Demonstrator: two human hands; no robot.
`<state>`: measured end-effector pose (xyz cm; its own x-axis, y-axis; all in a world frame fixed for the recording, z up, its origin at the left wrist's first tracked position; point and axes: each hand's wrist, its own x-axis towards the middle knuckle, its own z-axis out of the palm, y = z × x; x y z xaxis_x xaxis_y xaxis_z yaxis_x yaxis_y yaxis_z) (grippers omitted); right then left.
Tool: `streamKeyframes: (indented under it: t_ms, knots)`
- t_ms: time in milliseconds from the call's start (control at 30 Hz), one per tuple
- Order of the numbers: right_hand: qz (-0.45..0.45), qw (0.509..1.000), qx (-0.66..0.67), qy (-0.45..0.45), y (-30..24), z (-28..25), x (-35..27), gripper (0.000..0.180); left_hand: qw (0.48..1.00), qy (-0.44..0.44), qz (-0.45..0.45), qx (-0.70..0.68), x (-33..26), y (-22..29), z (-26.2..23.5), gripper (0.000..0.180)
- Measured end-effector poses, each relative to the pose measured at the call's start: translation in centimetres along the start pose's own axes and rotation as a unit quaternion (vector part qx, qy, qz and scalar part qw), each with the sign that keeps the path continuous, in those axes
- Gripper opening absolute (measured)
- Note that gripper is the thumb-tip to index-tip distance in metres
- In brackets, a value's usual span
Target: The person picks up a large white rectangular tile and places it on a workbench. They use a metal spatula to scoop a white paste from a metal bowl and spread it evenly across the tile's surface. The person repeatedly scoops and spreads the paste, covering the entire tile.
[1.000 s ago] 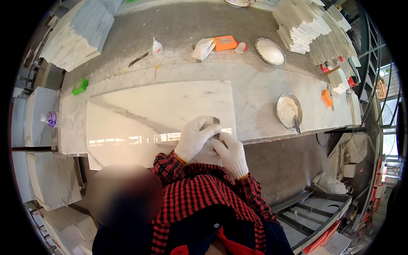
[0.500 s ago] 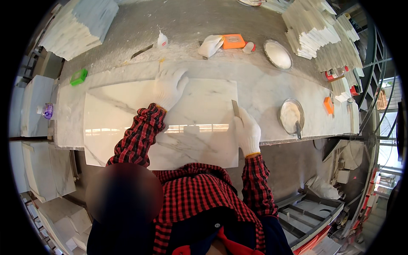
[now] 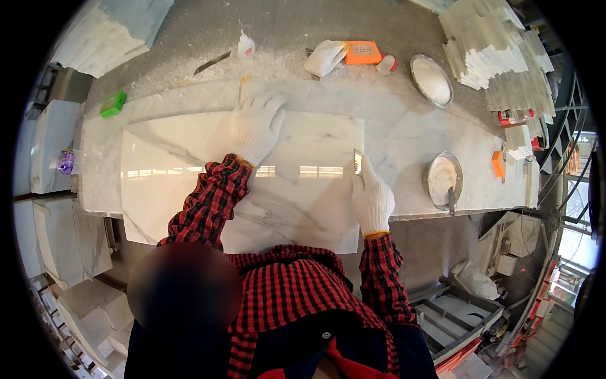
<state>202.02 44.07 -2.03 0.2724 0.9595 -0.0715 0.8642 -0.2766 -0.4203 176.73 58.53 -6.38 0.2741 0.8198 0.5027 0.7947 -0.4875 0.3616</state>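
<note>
A glossy white marble slab with grey veins lies in front of me, its near edge overhanging the worktable. My left hand, in a white knitted glove, rests across the slab's far edge with its fingers extended. At the slab's right edge, my gloved right hand grips a small flat metal scraper blade. The blade points away from me and glints. To the right of that hand stands a metal bowl of whitish paste, with a dark-handled tool leaning in it.
Toward the back are a white squeeze bottle, a dark flat strip, a crumpled white glove, an orange box and a bowl of white powder. A green box sits left. Stacked stone strips rise far right.
The view has shifted slightly. The scraper blade has tilted and now catches the light at the slab's right edge. My left hand stays on the far edge.
</note>
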Motion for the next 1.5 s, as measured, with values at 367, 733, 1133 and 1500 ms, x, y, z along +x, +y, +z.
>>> streamKeyframes:
  t_ms: [367, 733, 1133, 1500]
  knots:
    - [-0.036, 0.999, 0.011, -0.034, 0.3, 0.2, 0.0, 0.059, 0.999, -0.036, 0.005, 0.039, 0.7, 0.7, -0.4, 0.027]
    - [-0.058, 0.997, 0.054, -0.020, 0.7, 0.9, -0.4, 0.055, 0.998, -0.056, -0.002, 0.031, 0.6, 0.3, -0.5, 0.028]
    - [0.018, 0.997, 0.061, -0.048, -1.2, 0.0, -0.6, 0.055, 0.999, -0.047, -0.012, 0.018, 0.3, 0.4, -0.4, 0.027]
    - [-0.031, 0.928, 0.334, -0.161, -2.4, 0.8, -2.9, 0.052, 0.993, 0.064, 0.010, -0.099, 0.8, -0.6, -0.3, 0.028]
